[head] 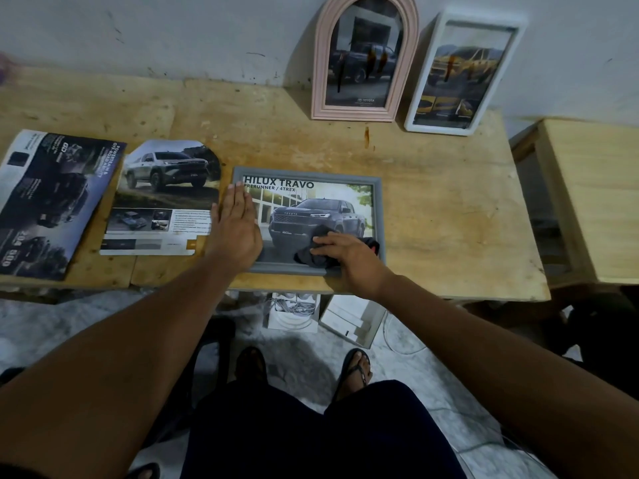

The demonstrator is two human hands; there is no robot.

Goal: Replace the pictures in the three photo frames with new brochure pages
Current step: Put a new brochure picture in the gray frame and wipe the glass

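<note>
We're bunching a dark cloth (309,259) under our R hand (342,257), fingers bent over it and pressing it onto the glass of the grey frame (378,202), at its btm-right corner. Bits of cloth are sticking out above and right of the hand. Our L hand (237,226) is lying flat, fingers straight and together, pressing the frame's left edge and gripping nothing.

The frame is lying face up on the table (449,209), near the front edge, showing a page w/ "HILUX TRAVO" and a dark pickup.

Just left of the frame an arch-cut page (166,195) is lying flat, and further left a brochure (52,202) is hanging partly over the table's front edge. Behind the frame, to the right, a pink frame (320,63) and a white frame (439,128) are leaning on the wall, side by side, each w/ a truck pic inside. Below the frame, on the floor, two boxes (294,311) are sitting by our feet. Far right of the frame a 2nd table (587,202) is standing.
</note>
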